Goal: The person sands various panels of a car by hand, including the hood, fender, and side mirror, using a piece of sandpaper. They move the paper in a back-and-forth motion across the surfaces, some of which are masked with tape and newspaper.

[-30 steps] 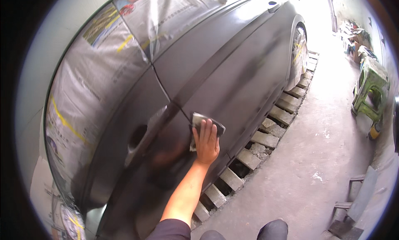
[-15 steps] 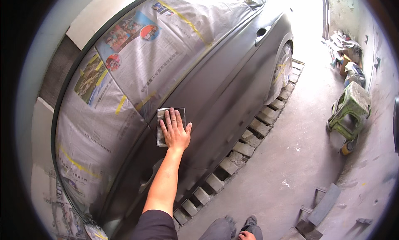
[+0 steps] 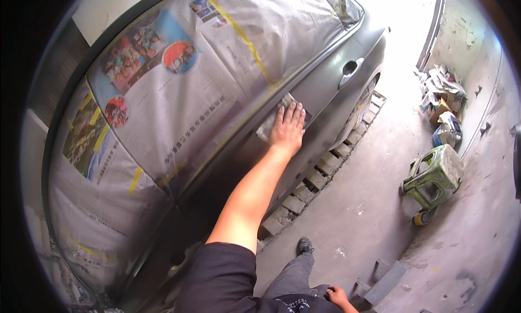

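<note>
My left hand (image 3: 287,129) lies flat over a rectangular grey pad (image 3: 266,129), its fingers stretched forward, pressing it to the dark grey side of a car (image 3: 317,104). Pale edges of the pad show beside the fingers; the rest is under my palm. The pad sits on the door panel just below the window line, short of a door handle (image 3: 350,69). Down by my leg hangs my right hand (image 3: 337,295), its fingers curled in; I see nothing in them.
Printed masking sheets (image 3: 206,90) with yellow tape cover the windows. Blocks (image 3: 315,178) line the floor along the car. To the right stand a green stool (image 3: 434,174), a yellow roll (image 3: 420,218), a low grey bench (image 3: 382,283) and piled papers and bags (image 3: 442,90) by the wall.
My left hand has slid the pad forward and to the right along the car's side, toward the door handle. The view has shifted, and more of my sleeve and legs shows.
</note>
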A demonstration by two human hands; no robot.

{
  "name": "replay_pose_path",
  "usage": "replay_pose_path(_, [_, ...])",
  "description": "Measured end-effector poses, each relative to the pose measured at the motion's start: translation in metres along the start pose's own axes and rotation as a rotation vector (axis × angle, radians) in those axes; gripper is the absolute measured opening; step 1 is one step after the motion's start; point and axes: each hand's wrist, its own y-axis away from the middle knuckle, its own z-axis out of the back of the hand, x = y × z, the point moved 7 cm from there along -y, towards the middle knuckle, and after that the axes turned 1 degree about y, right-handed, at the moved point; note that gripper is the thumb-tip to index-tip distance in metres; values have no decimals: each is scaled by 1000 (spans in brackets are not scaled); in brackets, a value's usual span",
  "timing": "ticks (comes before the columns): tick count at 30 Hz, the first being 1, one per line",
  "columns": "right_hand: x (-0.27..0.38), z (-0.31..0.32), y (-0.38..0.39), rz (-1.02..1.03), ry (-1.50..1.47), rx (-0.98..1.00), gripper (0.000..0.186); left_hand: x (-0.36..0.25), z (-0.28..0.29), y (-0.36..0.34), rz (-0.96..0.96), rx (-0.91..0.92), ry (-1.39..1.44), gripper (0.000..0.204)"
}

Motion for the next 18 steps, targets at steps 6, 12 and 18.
replay_pose_path(6, [54, 91, -38, -7, 64, -19, 40, 8, 56, 87, -48, -65, 179, 57])
replay_pose_path(12, [105, 143, -61, 67, 124, 2, 40, 51, 32, 239, 224, 72, 58, 78])
replay_pose_path(18, [99, 188, -137, 244, 251, 0, 43, 10, 20, 93, 120, 73, 68, 67])
